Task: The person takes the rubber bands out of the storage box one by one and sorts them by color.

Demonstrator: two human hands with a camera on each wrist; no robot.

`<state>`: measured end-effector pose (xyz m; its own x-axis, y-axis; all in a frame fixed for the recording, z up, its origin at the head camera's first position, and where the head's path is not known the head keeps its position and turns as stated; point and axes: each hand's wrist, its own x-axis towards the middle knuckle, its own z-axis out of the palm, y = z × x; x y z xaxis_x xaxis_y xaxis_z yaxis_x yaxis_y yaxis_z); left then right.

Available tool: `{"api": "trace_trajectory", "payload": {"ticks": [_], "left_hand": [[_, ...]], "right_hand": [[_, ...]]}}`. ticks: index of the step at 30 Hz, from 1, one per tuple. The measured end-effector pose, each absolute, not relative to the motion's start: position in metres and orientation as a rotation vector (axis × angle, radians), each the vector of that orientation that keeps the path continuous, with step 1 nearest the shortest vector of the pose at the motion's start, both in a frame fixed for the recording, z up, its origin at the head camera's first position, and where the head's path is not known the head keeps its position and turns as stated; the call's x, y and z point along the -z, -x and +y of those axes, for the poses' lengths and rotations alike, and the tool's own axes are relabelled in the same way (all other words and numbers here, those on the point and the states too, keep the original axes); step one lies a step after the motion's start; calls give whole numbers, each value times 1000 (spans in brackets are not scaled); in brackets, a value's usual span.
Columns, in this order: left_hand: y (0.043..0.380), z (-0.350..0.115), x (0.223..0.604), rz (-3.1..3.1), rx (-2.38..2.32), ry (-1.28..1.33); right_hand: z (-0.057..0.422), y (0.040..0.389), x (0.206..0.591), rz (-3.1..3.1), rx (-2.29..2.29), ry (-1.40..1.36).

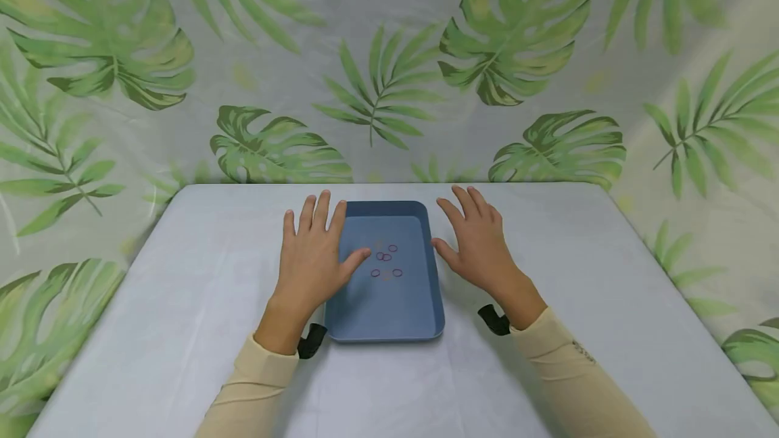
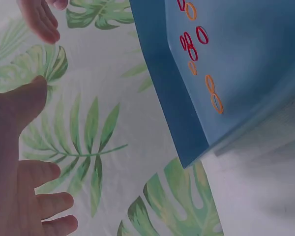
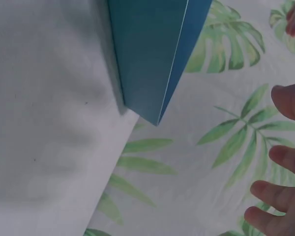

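A blue rectangular tray (image 1: 389,320) lies on the white-covered table. Several small thin rings, red (image 2: 202,35) and orange (image 2: 217,103), are scattered over its floor; some touch or overlap. Above the tray's left side hovers my left hand (image 1: 312,259), fingers spread and holding nothing, its thumb over the tray floor. My right hand (image 1: 483,249) hangs in the air just beyond the right rim, with fingers apart and nothing in its grasp. From the right wrist view, the tray's outer wall (image 3: 145,54) stands beside that hand. Part of the tray's left rim is hidden behind the left hand.
A white cloth covers the table (image 1: 201,289) on both sides of the tray. Behind the table's far edge hangs a leaf-patterned curtain (image 1: 402,86). Each wrist carries a black strap, one (image 1: 312,341) on the left and one (image 1: 493,320) on the right.
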<state>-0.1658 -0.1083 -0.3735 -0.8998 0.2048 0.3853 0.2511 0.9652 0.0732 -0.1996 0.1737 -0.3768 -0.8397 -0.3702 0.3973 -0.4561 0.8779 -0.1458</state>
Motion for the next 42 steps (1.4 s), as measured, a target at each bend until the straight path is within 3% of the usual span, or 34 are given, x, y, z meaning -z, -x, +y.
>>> {"api": "trace_trajectory", "payload": {"ticks": [20,35,42], "left_hand": [[163,-133,379,-2756,600,483],[182,-160,397,-2932,942,361],[206,-167,418,-2912,1586,123]], "right_hand": [[201,200,382,-2493,-447,-752],[210,204,385,-2587,-473,-806],[222,204,395,-2676,-614,-822]]}}
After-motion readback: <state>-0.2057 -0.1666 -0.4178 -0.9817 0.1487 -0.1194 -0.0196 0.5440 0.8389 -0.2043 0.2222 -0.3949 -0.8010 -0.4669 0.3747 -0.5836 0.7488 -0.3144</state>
